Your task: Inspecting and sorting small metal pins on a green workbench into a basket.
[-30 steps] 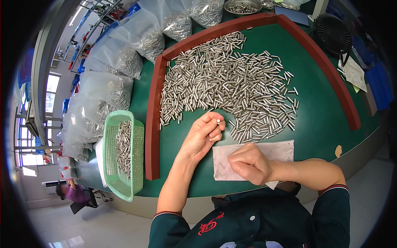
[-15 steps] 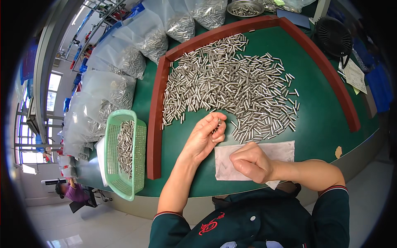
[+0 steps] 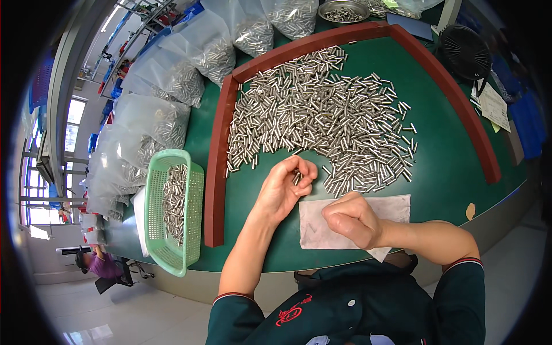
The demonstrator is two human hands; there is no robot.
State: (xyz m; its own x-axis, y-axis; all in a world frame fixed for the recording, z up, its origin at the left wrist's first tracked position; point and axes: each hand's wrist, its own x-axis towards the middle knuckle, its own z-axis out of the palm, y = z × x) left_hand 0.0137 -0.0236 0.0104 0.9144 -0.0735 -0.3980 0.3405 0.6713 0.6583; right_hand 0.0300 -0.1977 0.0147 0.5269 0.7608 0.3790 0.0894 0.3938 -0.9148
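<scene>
My left hand (image 3: 284, 187) curls around several small metal pins, which peek out between its thumb and fingers. It hovers at the near edge of a large spread of loose shiny metal pins (image 3: 310, 115) on the green tabletop (image 3: 437, 126). Over a pale cloth (image 3: 313, 230) my right hand (image 3: 353, 221) is closed in a fist, and whatever it may hold is hidden. Left of my left forearm stands a light green plastic basket (image 3: 192, 230) with more of the same pins inside.
A dark red raised frame (image 3: 214, 190) borders the pins on three sides. Clear plastic bags of pins (image 3: 175, 80) line its left and far sides. A metal bowl (image 3: 359, 8) and a black fan (image 3: 464, 52) stand at the back. A person in purple (image 3: 106, 267) sits far left.
My left thumb has drawn back from the fingertips, so the pins in that hand show more. My right fist stays over the cloth, almost unmoved.
</scene>
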